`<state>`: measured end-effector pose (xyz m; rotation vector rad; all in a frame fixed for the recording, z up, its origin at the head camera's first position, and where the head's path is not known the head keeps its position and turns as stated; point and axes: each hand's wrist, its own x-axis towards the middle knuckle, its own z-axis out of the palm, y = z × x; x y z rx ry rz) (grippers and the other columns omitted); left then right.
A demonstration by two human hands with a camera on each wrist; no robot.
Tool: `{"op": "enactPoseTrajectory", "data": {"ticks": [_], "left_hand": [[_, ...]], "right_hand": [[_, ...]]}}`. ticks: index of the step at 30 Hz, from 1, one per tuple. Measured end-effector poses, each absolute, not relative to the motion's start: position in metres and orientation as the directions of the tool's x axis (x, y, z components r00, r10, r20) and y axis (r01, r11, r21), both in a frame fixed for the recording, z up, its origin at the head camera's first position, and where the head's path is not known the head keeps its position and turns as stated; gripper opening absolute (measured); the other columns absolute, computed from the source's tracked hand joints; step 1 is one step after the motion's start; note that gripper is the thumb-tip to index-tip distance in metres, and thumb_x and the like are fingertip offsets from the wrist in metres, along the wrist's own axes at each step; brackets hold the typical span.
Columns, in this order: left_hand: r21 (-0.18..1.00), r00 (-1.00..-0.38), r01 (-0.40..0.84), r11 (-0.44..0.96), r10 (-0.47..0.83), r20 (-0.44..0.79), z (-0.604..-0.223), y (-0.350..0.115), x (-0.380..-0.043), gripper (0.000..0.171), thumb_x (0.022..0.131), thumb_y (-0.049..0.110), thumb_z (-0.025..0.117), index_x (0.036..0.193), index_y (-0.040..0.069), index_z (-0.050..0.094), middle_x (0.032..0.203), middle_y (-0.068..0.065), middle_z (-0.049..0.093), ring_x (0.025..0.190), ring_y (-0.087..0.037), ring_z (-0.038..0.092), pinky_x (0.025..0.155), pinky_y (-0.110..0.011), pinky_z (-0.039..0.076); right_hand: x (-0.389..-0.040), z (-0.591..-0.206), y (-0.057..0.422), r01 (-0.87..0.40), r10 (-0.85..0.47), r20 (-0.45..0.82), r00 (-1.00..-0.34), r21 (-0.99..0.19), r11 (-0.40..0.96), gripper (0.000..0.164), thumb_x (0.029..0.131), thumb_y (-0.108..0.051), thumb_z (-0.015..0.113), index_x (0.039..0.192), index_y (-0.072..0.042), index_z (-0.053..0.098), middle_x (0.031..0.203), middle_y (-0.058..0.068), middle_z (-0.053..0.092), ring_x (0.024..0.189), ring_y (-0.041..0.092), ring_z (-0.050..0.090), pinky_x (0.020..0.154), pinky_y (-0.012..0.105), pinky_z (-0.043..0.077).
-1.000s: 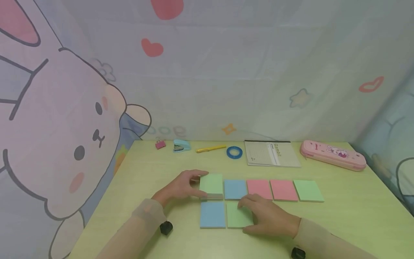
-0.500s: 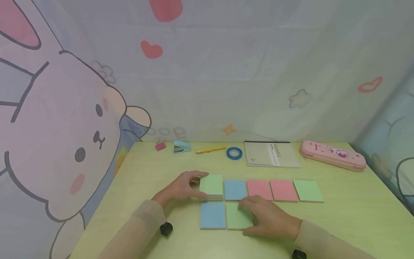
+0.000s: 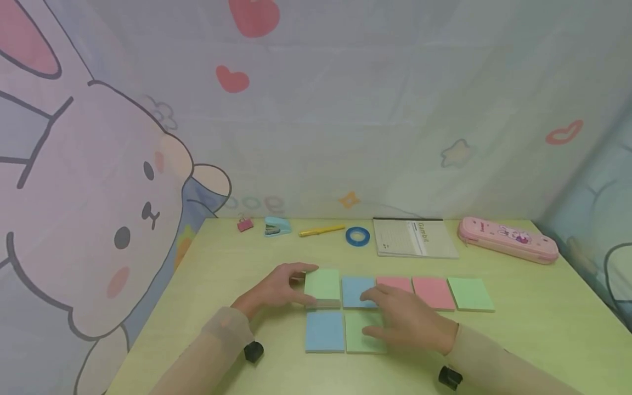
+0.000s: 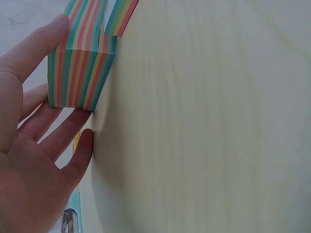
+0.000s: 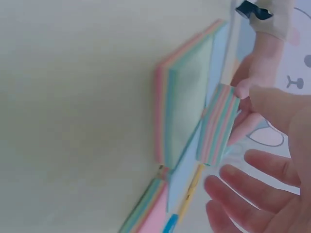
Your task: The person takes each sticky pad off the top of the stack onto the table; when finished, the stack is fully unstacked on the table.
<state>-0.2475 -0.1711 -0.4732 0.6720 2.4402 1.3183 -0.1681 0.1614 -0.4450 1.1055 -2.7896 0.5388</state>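
Observation:
At the left end of the back row, my left hand (image 3: 278,286) grips a tall stack of sticky note pads (image 3: 322,285) with a green top. The left wrist view shows the thumb on one side of the striped stack (image 4: 73,73) and fingers on the other. My right hand (image 3: 412,319) is raised over a green sticky note pad (image 3: 356,332) in the front row, its fingertips overlapping a blue pad (image 3: 353,291) behind it. In the right wrist view its fingers (image 5: 243,184) are spread, with nothing between them. Another blue pad (image 3: 324,332) lies in front of the stack.
Two pink pads (image 3: 433,293) and a green pad (image 3: 470,294) continue the back row rightward. Behind stand a pink binder clip (image 3: 244,224), stapler (image 3: 277,226), yellow pen (image 3: 322,230), blue tape roll (image 3: 357,236), notebook (image 3: 415,238) and pink pencil case (image 3: 508,240).
My right hand has come off the front-row green pad, rising and shifting slightly away from me, with fingertips now over the back-row blue pad. My left hand keeps its grip on the stack.

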Motion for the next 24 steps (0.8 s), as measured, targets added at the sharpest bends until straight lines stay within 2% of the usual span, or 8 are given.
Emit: {"op": "enactPoseTrajectory", "data": {"ticks": [4,7,13,18,24], "left_hand": [[0.839,-0.849,0.270,0.473,0.528,-0.024,-0.475,-0.171,-0.248,0.078,0.082,0.031,0.093,0.150,0.012,0.059,0.152,-0.006,0.057,0.133,-0.033,0.058,0.116,-0.052,0.045],[0.839,-0.847,0.279,0.467,0.531,-0.014,-0.476,-0.171,-0.249,0.077,0.083,0.031,0.092,0.150,0.012,0.059,0.150,-0.006,0.058,0.132,-0.032,0.059,0.115,-0.053,0.046],[0.840,-0.834,0.290,0.460,0.552,-0.015,-0.478,-0.172,-0.250,0.078,0.084,0.033,0.090,0.152,0.015,0.056,0.154,-0.004,0.055,0.134,-0.033,0.058,0.116,-0.055,0.044],[0.839,-0.821,0.298,0.455,0.571,-0.019,-0.476,-0.173,-0.249,0.086,0.084,0.034,0.091,0.158,0.017,0.048,0.156,-0.002,0.053,0.138,-0.032,0.055,0.119,-0.055,0.041],[0.825,-0.805,0.320,0.466,0.593,-0.022,-0.476,-0.175,-0.251,0.099,0.082,0.033,0.093,0.162,0.013,0.038,0.156,-0.003,0.052,0.142,-0.029,0.052,0.122,-0.053,0.037]], "right_hand": [[-0.182,-0.439,0.149,-0.697,-0.649,0.259,-0.715,-0.323,0.640,0.055,0.094,-0.040,0.080,0.136,-0.009,0.063,0.131,0.003,0.067,0.119,0.018,0.065,0.098,0.039,0.058],[-0.195,-0.436,0.136,-0.714,-0.668,0.261,-0.697,-0.340,0.612,0.064,0.095,-0.040,0.079,0.144,-0.005,0.057,0.143,0.008,0.061,0.133,0.025,0.058,0.108,0.043,0.053],[-0.215,-0.438,0.107,-0.691,-0.691,0.167,-0.703,-0.389,0.609,0.085,0.095,-0.047,0.077,0.157,0.000,0.043,0.161,0.018,0.044,0.150,0.034,0.042,0.121,0.050,0.040],[-0.224,-0.444,0.091,-0.693,-0.718,0.119,-0.686,-0.405,0.596,0.090,0.093,-0.046,0.080,0.158,0.003,0.040,0.160,0.020,0.045,0.149,0.035,0.043,0.121,0.049,0.039],[-0.229,-0.449,0.085,-0.727,-0.733,0.151,-0.663,-0.366,0.582,0.084,0.092,-0.040,0.082,0.153,0.004,0.045,0.152,0.019,0.054,0.141,0.033,0.051,0.119,0.046,0.043]]}}
